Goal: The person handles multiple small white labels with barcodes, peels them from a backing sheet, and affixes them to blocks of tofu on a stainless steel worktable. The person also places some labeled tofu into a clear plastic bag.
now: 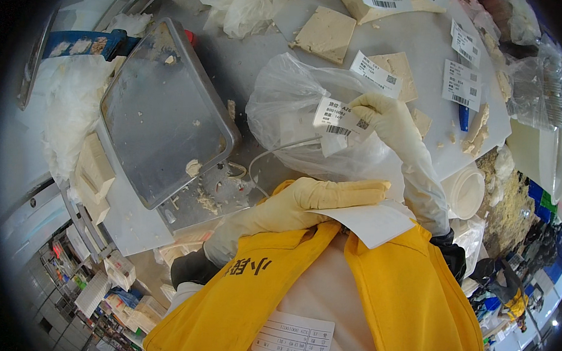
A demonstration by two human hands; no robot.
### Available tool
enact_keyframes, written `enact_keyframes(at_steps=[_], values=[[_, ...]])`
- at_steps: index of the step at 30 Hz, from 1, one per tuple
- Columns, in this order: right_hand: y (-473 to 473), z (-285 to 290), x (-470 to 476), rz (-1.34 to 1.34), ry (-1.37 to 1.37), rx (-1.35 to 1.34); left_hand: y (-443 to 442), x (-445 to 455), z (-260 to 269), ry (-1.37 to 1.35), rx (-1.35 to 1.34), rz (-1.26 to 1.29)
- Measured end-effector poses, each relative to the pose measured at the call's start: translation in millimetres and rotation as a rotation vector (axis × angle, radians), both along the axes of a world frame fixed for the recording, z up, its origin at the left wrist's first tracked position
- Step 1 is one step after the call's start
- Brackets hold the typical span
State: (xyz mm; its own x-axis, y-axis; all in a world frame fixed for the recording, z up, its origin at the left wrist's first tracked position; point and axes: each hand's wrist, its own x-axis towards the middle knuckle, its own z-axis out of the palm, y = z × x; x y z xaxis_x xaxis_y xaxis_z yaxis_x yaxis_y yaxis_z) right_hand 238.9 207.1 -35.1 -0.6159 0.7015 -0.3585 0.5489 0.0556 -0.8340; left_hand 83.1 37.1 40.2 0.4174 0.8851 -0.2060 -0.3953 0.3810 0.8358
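Note:
My right hand (pixel 384 114), in a cream rubber glove, pinches the edge of a white barcode label (pixel 341 119) between thumb and fingers. That label lies over a clear plastic bag (pixel 285 90) on the worktable. My left hand (pixel 332 197), also gloved, is held flat in front of the yellow vest (pixel 266 279). A blank-looking white paper sheet (pixel 374 223) sticks out from beneath its palm; its thumb is hidden. Just beyond my right hand, another printed label (pixel 377 73) rests against a beige tofu-like slab (pixel 401 70). What the bag holds is unclear.
A grey metal tray (pixel 170 112) stands at left, crumbs on it. Beige slabs (pixel 325 34) and more labels (pixel 462 85) lie on the white board. A blue handle (pixel 463 117) shows beside a label. Right of my forearm stands a white tub (pixel 463 192). Another person (pixel 515 302) is far right.

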Motion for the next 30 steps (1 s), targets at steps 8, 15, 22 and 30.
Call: enact_keyframes(at_steps=[8, 15, 22, 30], values=[[-0.4, 1.6, 0.2, -0.007, -0.015, -0.013, -0.9, -2.9, -14.2, 0.017, 0.197, -0.033], [-1.5, 0.0, -0.5, -0.02, 0.004, 0.002, -0.8, -3.7, -9.7, 0.019, 0.131, -0.043], [-1.0, 0.3, -0.3, -0.019, 0.017, 0.003, -0.5, -3.3, -9.6, 0.016, 0.144, -0.038], [-0.7, 1.0, 0.5, -0.012, 0.005, 0.011, 2.2, -3.7, 2.1, 0.037, 0.024, -0.065]])
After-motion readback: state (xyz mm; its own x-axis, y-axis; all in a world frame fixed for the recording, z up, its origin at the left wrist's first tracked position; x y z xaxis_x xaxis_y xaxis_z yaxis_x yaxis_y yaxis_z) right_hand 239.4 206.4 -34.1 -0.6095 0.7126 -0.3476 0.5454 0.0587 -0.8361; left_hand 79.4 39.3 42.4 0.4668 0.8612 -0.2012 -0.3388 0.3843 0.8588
